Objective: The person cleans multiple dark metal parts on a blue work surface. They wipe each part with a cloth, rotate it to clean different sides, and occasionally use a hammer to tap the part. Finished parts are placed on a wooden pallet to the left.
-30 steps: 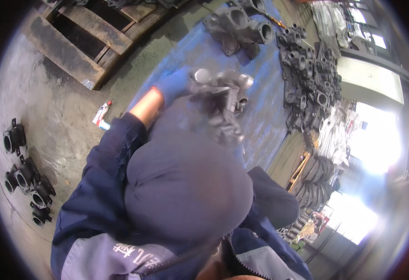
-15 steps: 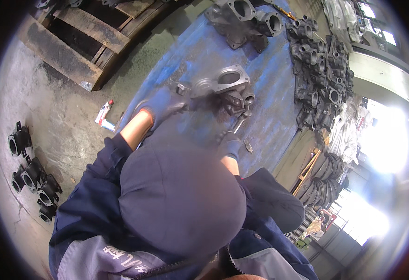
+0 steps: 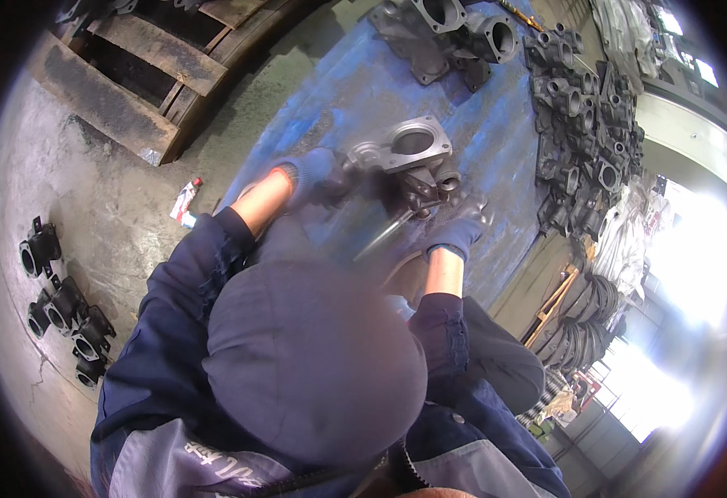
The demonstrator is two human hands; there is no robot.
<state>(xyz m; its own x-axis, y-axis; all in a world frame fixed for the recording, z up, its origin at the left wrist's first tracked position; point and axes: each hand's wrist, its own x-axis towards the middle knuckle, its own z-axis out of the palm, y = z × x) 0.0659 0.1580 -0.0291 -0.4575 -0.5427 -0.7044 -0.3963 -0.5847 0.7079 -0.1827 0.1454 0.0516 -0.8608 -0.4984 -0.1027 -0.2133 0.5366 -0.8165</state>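
Observation:
A grey metal casting (image 3: 417, 145) with a wide round flange opening and a smaller side pipe is raised over the blue worktable (image 3: 297, 124). My left hand (image 3: 318, 174), in a dark blue glove, closes around its left end; haze blurs the fingertips. Beside the small pipe, my right hand (image 3: 461, 226) has its gloved fingers curled in toward the casting. What those fingers hold is hidden. A thin shiny metal rod (image 3: 388, 232) slants from the casting's underside toward me, apart from my right palm.
Another large casting (image 3: 451, 37) lies at the table's far end. Many castings (image 3: 583, 124) are piled along the right. Black castings (image 3: 69, 307) stand on the left floor, near a small tube (image 3: 184, 202). A wooden pallet (image 3: 139, 91) sits far left. A dark cap (image 3: 314, 357) blocks the lower middle.
My right hand has moved right and up, away from the rod, to beside the small pipe. The rod now slants down to the left. My left hand has shifted slightly right.

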